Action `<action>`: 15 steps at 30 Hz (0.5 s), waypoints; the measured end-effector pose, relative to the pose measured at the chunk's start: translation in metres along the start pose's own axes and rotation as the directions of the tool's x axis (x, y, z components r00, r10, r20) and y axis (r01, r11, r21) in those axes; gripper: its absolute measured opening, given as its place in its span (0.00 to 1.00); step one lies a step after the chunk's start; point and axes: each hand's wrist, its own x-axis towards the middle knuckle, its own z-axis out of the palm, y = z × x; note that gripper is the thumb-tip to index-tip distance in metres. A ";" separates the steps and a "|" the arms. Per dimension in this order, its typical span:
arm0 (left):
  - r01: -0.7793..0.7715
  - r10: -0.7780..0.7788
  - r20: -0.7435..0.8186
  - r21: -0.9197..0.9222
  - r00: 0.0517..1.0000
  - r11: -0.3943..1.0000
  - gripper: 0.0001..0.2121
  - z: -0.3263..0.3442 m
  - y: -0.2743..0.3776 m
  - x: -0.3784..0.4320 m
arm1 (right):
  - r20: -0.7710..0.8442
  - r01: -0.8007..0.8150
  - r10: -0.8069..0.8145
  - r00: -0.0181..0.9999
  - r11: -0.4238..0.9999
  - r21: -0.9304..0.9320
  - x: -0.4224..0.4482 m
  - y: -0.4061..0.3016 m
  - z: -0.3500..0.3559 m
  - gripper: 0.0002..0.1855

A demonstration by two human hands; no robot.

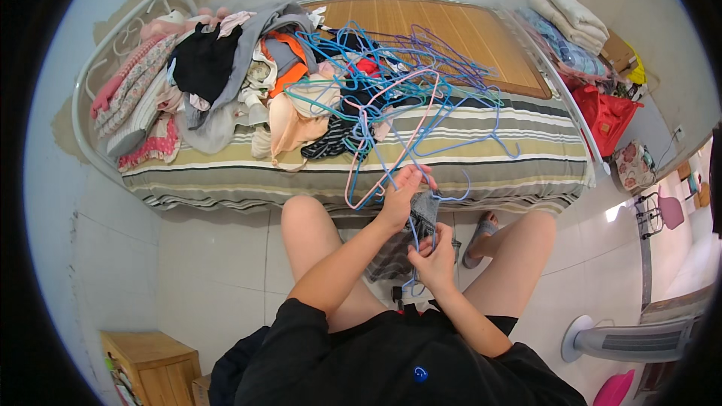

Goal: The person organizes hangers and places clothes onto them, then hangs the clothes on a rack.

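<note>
My left hand [401, 198] grips a light-blue hanger near the bed's front edge, beside the upper end of a grey denim garment [426, 211]. Closer to my body, my right hand [435, 256] pinches the blue hanger bars [414, 231]. The garment hangs between my knees, partly hidden by my arms and hands. Past my left hand, a pink hanger [395, 163] leans over the mattress edge, crossing blue ones. A tangled heap of blue, purple and green hangers [389, 79] lies on the striped bed sheet [507, 169]. How the nearest hangers interlock is unclear.
Mixed clothes [208, 62] are piled at the bed's left, near a white metal bed frame [84, 73]. A bamboo mat [451, 28] covers the back. Rolled bedding [569, 11] and a red bag [601, 115] are at right. A tower fan [626, 343] and wooden cabinet [149, 358] flank me.
</note>
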 end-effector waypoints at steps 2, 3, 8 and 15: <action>-0.063 0.064 -0.073 0.014 0.995 0.998 0.11 0.001 -0.007 0.002 | 0.021 -0.049 0.048 0.999 0.998 0.047 0.002 -0.002 -0.001 0.27; -0.121 0.125 -0.143 0.036 0.982 0.992 0.11 0.002 -0.008 0.003 | 0.043 -0.101 0.097 0.994 0.990 0.096 0.003 -0.002 -0.001 0.25; -0.074 0.107 -0.220 0.151 0.970 0.986 0.11 0.000 -0.007 0.003 | 0.127 -0.133 0.113 0.985 0.978 0.162 0.007 -0.001 -0.007 0.22; 0.118 -0.116 0.081 -0.025 0.990 0.993 0.14 -0.005 0.012 0.000 | 0.686 -0.658 0.141 0.714 0.471 0.588 0.020 -0.004 -0.050 0.24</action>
